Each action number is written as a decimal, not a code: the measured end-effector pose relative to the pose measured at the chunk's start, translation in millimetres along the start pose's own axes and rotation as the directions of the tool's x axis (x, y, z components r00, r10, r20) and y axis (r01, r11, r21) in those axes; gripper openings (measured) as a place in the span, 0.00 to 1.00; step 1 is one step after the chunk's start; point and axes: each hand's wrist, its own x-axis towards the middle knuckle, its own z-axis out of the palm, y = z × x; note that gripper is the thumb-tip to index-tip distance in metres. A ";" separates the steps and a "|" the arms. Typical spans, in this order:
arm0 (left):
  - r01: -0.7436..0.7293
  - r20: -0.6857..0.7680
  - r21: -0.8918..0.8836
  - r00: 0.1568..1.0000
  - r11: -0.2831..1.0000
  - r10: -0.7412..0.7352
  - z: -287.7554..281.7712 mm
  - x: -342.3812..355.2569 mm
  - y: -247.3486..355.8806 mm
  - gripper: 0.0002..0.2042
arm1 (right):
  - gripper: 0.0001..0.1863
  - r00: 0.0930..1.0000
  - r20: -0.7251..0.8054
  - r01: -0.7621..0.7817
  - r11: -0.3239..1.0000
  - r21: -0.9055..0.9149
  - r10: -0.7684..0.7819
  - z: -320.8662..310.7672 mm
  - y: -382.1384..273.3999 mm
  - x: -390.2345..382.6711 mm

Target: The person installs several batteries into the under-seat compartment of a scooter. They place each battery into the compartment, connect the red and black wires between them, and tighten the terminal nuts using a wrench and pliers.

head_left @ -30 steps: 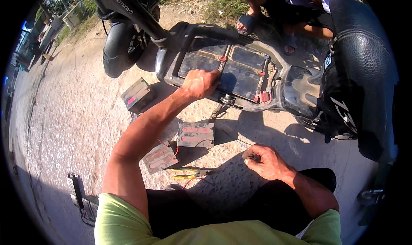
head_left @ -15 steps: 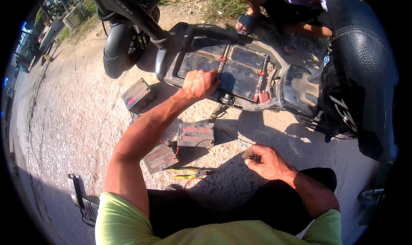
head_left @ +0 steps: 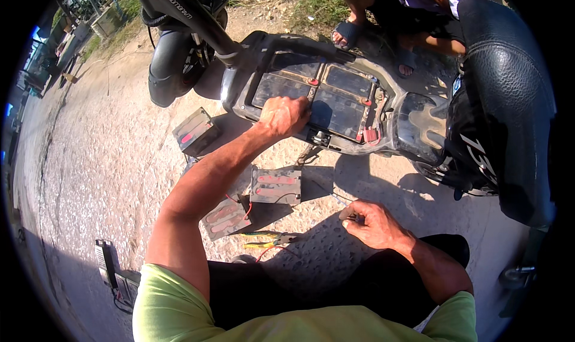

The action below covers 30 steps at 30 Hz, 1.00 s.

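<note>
My left hand [head_left: 284, 115], its fingers curled and closed, presses on the near side of the batteries in the scooter's open floor compartment. Whatever its fingertips grip is hidden beneath them. Several dark batteries [head_left: 338, 115] fill that compartment, with red-capped terminals and short leads between them. Lower on the right, my right hand [head_left: 376, 223] is closed around the dark handle of a thin screwdriver [head_left: 340, 196], whose shaft points up and left over the ground. Left of it lie loose batteries with pinkish strips: one upright-looking block [head_left: 275, 186] and another tilted beside it [head_left: 227, 218], joined by red wire.
A third loose battery [head_left: 195, 132] sits near the front wheel [head_left: 172, 69]. Yellow-handled pliers [head_left: 268, 240] lie before my knees. A metal-finned device with cables [head_left: 106, 264] is at far left. Beyond the scooter crouches another person in sandals [head_left: 347, 32]. The black seat [head_left: 506, 72] rises at right.
The view has shifted slightly, so the scooter and batteries appear a little farther right. Both hands keep nearly the same position and grip.
</note>
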 end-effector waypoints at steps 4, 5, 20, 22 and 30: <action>-0.046 0.055 -0.015 0.997 0.999 0.046 -5.3 1.2 -4.4 0.12 | 0.09 1.000 -0.004 0.006 1.000 0.002 -0.006 -1.6 -4.2 -0.3; -0.082 0.083 -0.022 0.993 0.996 0.084 -6.1 1.9 -7.1 0.12 | 0.10 1.000 -0.011 0.016 1.000 0.021 -0.016 -0.5 -3.3 0.0; 0.071 0.066 0.050 0.995 0.996 -0.075 -2.7 7.8 8.3 0.14 | 0.11 1.000 0.021 -0.001 1.000 0.001 0.001 -0.3 3.6 -1.4; 0.041 0.052 0.013 0.998 0.999 -0.042 -6.6 7.5 8.8 0.13 | 0.11 1.000 0.010 -0.005 1.000 -0.003 0.005 -6.3 -1.4 -0.2; -0.066 0.095 0.051 0.994 0.997 0.061 -5.9 5.1 -2.2 0.12 | 0.11 1.000 -0.017 0.005 1.000 -0.005 -0.005 -0.7 -5.8 0.4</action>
